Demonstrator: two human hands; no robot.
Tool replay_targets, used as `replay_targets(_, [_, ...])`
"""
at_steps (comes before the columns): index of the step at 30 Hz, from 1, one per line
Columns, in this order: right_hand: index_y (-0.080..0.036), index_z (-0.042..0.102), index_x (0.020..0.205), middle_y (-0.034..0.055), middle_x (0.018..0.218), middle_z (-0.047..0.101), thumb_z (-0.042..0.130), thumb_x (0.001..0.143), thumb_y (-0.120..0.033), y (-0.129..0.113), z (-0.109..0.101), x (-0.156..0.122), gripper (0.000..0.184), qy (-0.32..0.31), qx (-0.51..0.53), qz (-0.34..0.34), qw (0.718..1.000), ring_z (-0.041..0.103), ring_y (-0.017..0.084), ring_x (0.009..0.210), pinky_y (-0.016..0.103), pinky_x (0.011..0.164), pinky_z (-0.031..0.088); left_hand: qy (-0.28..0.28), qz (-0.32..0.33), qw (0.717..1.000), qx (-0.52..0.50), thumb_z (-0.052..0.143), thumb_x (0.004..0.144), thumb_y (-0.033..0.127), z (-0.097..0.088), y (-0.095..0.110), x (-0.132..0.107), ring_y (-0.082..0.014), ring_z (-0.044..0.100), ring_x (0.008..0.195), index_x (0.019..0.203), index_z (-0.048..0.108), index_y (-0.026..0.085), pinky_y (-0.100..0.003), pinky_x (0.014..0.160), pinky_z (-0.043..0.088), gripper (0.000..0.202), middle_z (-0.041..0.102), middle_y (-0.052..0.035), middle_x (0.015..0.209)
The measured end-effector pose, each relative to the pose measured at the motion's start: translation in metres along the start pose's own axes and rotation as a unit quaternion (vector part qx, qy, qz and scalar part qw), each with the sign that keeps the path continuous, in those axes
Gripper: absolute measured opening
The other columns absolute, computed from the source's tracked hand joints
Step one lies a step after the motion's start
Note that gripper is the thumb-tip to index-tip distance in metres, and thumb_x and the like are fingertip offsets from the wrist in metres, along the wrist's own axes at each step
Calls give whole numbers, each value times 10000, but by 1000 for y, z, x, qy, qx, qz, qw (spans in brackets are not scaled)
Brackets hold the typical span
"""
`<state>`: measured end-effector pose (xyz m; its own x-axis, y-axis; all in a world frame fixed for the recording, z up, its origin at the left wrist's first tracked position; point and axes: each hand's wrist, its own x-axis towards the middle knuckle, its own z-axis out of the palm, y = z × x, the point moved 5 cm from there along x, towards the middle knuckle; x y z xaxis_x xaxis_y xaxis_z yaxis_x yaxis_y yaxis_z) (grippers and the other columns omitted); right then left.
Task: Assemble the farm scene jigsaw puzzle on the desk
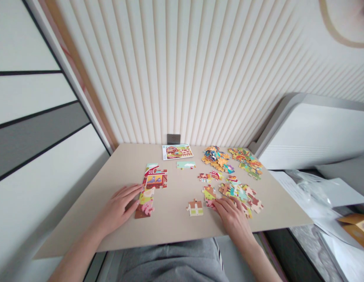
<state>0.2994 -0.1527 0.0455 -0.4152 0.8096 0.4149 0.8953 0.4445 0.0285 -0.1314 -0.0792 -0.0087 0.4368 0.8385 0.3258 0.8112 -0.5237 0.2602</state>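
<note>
My left hand (121, 205) lies at the left side of a joined strip of jigsaw pieces (145, 203) showing a pink pig, its fingers stretched out and fingertips touching the edge. Above that strip is a joined barn section (155, 180) with a red roof. With bent fingers, my right hand (231, 213) has its fingertips on the lower edge of a green-and-pink puzzle piece (210, 194); the exact grip is partly hidden. A brown-and-green puzzle section (195, 208) lies to the left of that piece. Loose farm pieces (239, 192) are spread beside and partly beneath my right hand.
A picture card (177, 152) lies at the back, with a pale blue strip of pieces (185, 165) before it. Two more heaps, one with blue pieces (214, 156) and one orange-green (247, 161), occupy the back right. The table (176, 231) meets a ribbed wall.
</note>
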Motion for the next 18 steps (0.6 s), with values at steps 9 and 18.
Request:
replay_targets(9, [-192,609,1281,89,1022,744,397,1066,-148,24,5,-7,305,26,33,-26,999,695,233,920,368,863,496,12,0,1000,-1,494,1028,488,-3,2,0,-259,528,1406,1523,510,319,-456,1220,401,523,551,-39,1539])
replay_targets(18, [-226,632,1179,87,990,731,471,1052,-243,18,2,-3,206,-19,27,-1,999,698,247,945,359,840,508,-6,-6,1000,-2,499,1027,484,-1,1,0,-252,504,1429,1529,496,322,-466,1242,367,528,535,-25,1553])
